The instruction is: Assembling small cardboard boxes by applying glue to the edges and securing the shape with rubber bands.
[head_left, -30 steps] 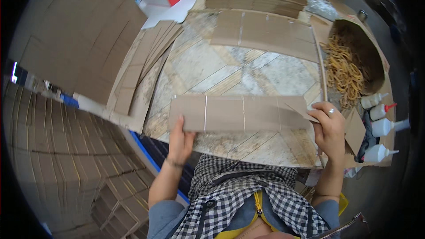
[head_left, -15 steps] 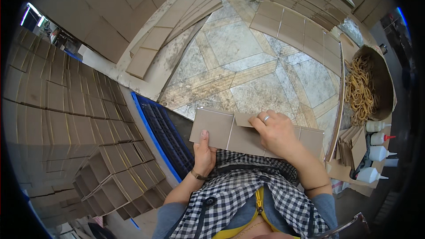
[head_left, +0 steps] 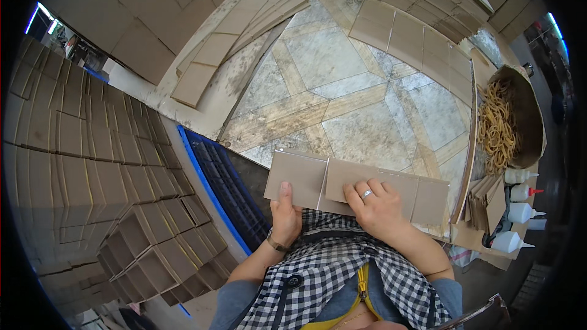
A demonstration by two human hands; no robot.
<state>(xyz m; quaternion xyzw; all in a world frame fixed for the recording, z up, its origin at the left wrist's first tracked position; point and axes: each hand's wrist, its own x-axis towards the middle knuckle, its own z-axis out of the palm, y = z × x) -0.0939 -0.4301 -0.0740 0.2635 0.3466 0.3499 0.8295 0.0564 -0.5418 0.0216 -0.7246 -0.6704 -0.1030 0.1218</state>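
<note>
The left grip [head_left: 286, 220] is closed on the left end of a cardboard strip [head_left: 299, 174], thumb on top; the strip runs rightward from it, at the worktop's [head_left: 361, 128] near edge. The right grip [head_left: 380, 209] rests its fingers on a 2nd cardboard piece [head_left: 340, 174] lying over the strip — whether it pinches, I cannot tell. Right of that grip are yellow bands [head_left: 498, 125] and bottles [head_left: 521, 212].

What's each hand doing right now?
Left hand: closed, holding cardboard strip by its left end.
Right hand: touching overlapping cardboard piece; thumb hidden, grip unclear.
</note>
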